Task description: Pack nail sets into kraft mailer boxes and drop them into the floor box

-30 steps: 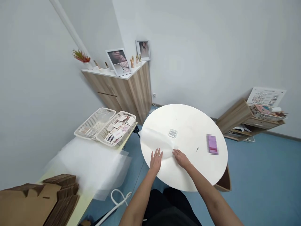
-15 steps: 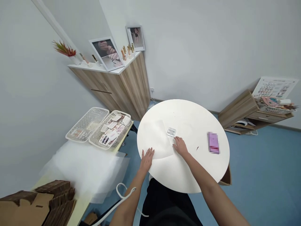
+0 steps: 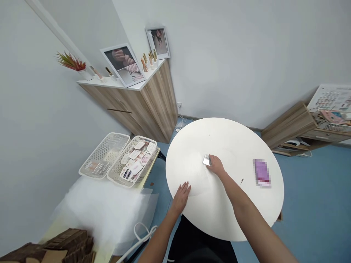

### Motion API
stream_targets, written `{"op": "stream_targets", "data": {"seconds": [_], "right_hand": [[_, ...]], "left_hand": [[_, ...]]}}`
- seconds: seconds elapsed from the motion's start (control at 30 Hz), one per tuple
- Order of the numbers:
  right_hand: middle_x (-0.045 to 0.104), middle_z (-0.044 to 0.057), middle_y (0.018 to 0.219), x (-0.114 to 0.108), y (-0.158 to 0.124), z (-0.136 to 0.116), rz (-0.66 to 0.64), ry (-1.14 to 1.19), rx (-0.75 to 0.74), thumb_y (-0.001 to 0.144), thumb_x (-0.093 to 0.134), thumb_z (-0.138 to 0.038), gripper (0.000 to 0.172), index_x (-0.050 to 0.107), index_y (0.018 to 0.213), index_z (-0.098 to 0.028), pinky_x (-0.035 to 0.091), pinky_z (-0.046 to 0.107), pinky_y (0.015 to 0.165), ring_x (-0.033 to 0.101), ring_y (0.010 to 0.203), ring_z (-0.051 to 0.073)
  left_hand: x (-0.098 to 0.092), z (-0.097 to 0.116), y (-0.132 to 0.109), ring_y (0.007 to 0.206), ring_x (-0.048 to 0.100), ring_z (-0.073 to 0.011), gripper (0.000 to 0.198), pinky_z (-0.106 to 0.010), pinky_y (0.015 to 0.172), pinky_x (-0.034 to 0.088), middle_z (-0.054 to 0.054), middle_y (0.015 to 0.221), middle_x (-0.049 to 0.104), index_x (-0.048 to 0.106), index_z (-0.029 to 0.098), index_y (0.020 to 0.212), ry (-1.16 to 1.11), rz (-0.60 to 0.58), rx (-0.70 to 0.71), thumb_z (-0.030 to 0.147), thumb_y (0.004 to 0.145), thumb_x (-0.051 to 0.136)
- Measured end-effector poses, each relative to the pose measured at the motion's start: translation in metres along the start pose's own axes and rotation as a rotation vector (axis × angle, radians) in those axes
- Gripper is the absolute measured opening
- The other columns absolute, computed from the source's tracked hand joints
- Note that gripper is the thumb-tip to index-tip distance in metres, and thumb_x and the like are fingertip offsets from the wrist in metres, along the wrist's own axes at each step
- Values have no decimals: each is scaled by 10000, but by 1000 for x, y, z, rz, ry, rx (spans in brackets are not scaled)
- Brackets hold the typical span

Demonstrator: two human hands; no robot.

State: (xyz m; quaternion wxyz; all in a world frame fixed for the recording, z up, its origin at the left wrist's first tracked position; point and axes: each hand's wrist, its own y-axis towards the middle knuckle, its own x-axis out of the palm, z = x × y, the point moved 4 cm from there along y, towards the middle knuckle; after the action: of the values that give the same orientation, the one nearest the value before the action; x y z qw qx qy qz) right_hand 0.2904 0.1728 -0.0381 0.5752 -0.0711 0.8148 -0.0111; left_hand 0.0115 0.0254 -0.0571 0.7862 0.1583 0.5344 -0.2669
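Note:
A round white table (image 3: pixel 236 146) fills the middle of the head view. A thin clear film sheet (image 3: pixel 192 171) lies flat on it, barely visible against the white. My left hand (image 3: pixel 181 198) rests palm down with fingers apart on the film's near edge, holding nothing. My right hand (image 3: pixel 216 165) grips a small clear plastic case (image 3: pixel 207 160) by its edge, tilted, just beyond the film's right side. A pixelated purple-and-pink box (image 3: pixel 261 173) lies flat further right, and a small dark speck (image 3: pixel 241 181) is near it.
To the left, a yellow table (image 3: pixel 148 175) holds two white mesh baskets (image 3: pixel 131 160) of cards and packets, a heap of clear film (image 3: pixel 98 212) and flattened cardboard (image 3: pixel 71 243). A white cable (image 3: pixel 142 233) hangs below. Wooden cabinets stand behind.
My right hand has taken hold of the small clear case and tilted it. The film, wrinkled a second ago, now lies flat. My left hand has shifted toward the table's near edge.

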Motion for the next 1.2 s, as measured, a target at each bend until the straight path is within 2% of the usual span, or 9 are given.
{"op": "stream_targets", "data": {"seconds": [0.17, 0.33, 0.43, 0.57, 0.73, 0.87, 1.0, 1.1, 1.2], "right_hand": [[584, 155, 1263, -23, -17, 3, 159, 69, 40, 793, 616, -386, 615, 442, 1344, -175, 485, 431, 917, 549, 1137, 319], [530, 172, 1341, -41, -42, -14, 221, 121, -194, 819, 601, -368, 658, 375, 1400, -156, 436, 483, 1006, 495, 1223, 317], [518, 183, 1359, -34, -65, -28, 165, 106, -301, 813, 610, -329, 678, 361, 1414, -137, 396, 489, 1050, 474, 1250, 310], [496, 177, 1394, -9, -100, -36, 70, 64, -286, 805, 607, -298, 697, 347, 1434, -148, 345, 502, 1088, 435, 1297, 308], [482, 182, 1415, 18, -127, -39, -21, 57, -213, 791, 606, -256, 685, 379, 1426, -136, 322, 508, 1103, 415, 1326, 308], [459, 181, 1444, 22, -134, -44, -83, 49, -149, 794, 618, -248, 689, 381, 1431, -135, 293, 498, 1122, 398, 1348, 302], [407, 170, 1490, 7, -142, -50, -65, 48, -91, 838, 607, -342, 672, 364, 1440, -167, 256, 532, 1126, 324, 1397, 318], [501, 151, 1401, -14, -157, -49, 39, 162, -22, 892, 536, -446, 537, 447, 1356, -190, 342, 479, 1072, 445, 1299, 293], [600, 110, 1219, -29, -176, -43, 80, 277, 30, 886, 534, -517, 462, 520, 1229, -209, 436, 407, 955, 562, 1106, 256]], "left_hand": [[-1, 5, 10, 1452, 236, -219, 599, -519, 1146, 316, -97, 1527, 372, 357, 225, 1450, -46, -31, 79, 12, 892, 307], [1, 30, 31, 1439, 276, -197, 571, -502, 1144, 322, -76, 1524, 383, 352, 254, 1452, -129, -91, 227, 42, 923, 303], [2, 46, 37, 1436, 285, -194, 563, -496, 1145, 322, -80, 1522, 386, 355, 249, 1449, -148, -121, 298, 48, 926, 303], [5, 56, 33, 1436, 288, -221, 537, -519, 1147, 309, -105, 1512, 399, 377, 221, 1432, -121, -95, 318, 81, 914, 369], [9, 54, 19, 1383, 396, -224, 411, -509, 1127, 353, -111, 1425, 514, 497, 194, 1330, -100, -21, 282, 139, 936, 394], [7, 52, 13, 1257, 548, -196, 328, -480, 1089, 415, -87, 1332, 605, 605, 199, 1184, -122, 18, 224, 190, 980, 348], [-3, 55, 15, 1175, 607, -189, 332, -465, 1084, 424, -59, 1249, 664, 648, 211, 1101, -183, 21, 166, 277, 1000, 339], [-18, 56, 23, 1082, 649, -190, 342, -433, 1060, 443, -28, 1150, 709, 665, 232, 1068, -256, -6, 99, 319, 997, 342], [-35, 56, 37, 958, 676, -191, 323, -353, 911, 517, -12, 1043, 732, 681, 240, 1028, -344, -63, -14, 336, 980, 376]]}}
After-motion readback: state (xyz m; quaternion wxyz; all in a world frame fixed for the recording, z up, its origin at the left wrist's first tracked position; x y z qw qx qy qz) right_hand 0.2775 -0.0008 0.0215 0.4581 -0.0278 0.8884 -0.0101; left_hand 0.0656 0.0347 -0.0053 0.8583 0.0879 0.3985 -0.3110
